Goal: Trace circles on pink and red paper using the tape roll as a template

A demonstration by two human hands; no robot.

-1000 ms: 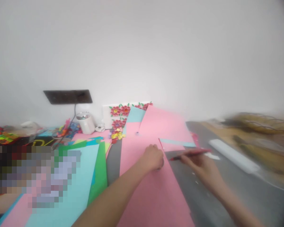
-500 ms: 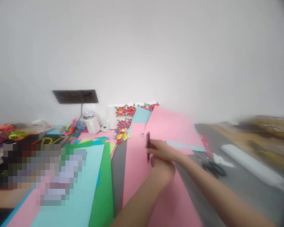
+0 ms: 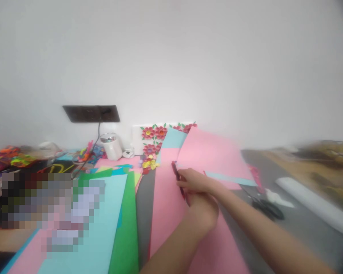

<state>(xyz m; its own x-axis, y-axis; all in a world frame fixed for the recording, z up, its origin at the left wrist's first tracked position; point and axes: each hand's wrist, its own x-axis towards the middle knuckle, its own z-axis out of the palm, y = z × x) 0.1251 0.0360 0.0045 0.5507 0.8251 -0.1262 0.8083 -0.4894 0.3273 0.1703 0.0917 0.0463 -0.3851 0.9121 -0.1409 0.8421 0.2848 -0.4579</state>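
My right hand [image 3: 196, 180] is closed around a red pen [image 3: 179, 181], its tip pointing down at a long pink paper sheet [image 3: 167, 205] on the grey table [image 3: 274, 232]. My left hand [image 3: 203, 211] sits just below the right one, fingers curled, resting on the same pink sheet; what it holds, if anything, is hidden. Another pink sheet [image 3: 208, 152] leans behind them, with a light blue strip [image 3: 228, 178] at its lower edge.
Light blue [image 3: 100, 228] and green paper [image 3: 125, 236] lie to the left. Black scissors [image 3: 267, 208] and a white roll [image 3: 314, 205] lie to the right. A white cup [image 3: 112, 146], a flower-decorated card [image 3: 153, 139], a wall socket [image 3: 90, 113] and colourful craft pieces [image 3: 5, 158] stand at the back.
My right hand brought the red pen from the right side over to the pink sheet above my left hand. The pen has tilted from upright to slanted. The view shifted slightly.
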